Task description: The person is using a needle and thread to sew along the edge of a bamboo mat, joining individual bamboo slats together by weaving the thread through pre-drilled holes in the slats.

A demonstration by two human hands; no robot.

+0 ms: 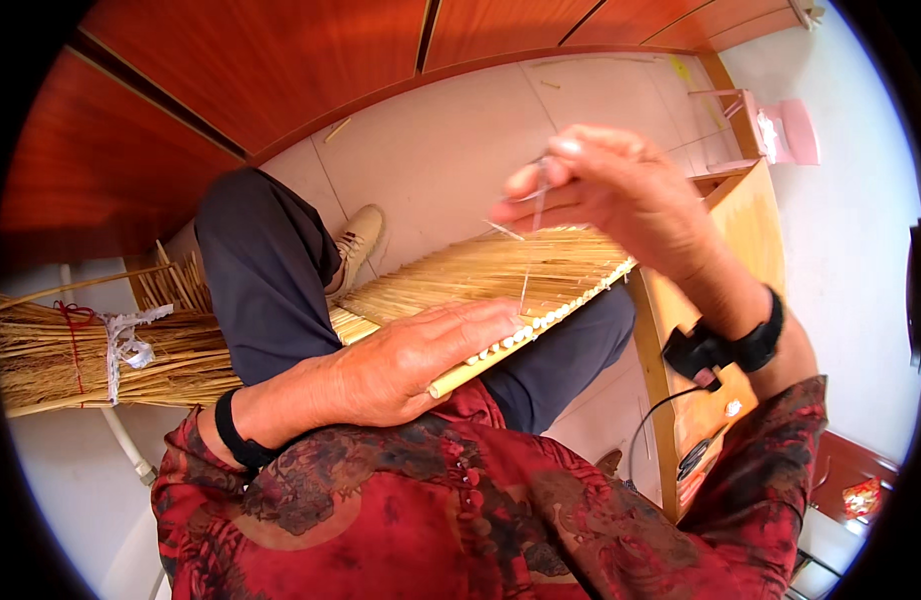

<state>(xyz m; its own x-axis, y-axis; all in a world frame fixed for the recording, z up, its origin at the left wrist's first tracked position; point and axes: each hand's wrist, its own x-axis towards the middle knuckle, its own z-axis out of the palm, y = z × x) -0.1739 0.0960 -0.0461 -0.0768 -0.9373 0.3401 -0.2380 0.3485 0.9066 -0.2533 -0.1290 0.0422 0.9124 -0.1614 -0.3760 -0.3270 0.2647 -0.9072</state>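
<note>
Across my lap lies a mat of thin straw-coloured stalks (451, 275), its white cut ends lined up along the near edge. A thicker yellow-green stalk (455, 379) runs along that edge. My left hand (421, 355) rests over the mat's near left part, fingers stretched out and lying on it; the thumb is hidden. Above the mat, my right hand (606, 195) is raised, slightly blurred, its fingers closed on a thin pale thread (529, 265). The thread drops to the mat beside my left fingertips. A short pale sliver (504, 231) shows below the right fingers; its kind is unclear.
A tied bundle of stalks (171, 350) lies at my left. On the right stands a wooden table (756, 225) with a dark cable (641, 435) near it. Red-brown cabinet fronts (311, 60) rise beyond the tiled floor (421, 120). A pink chair (796, 132) stands far right.
</note>
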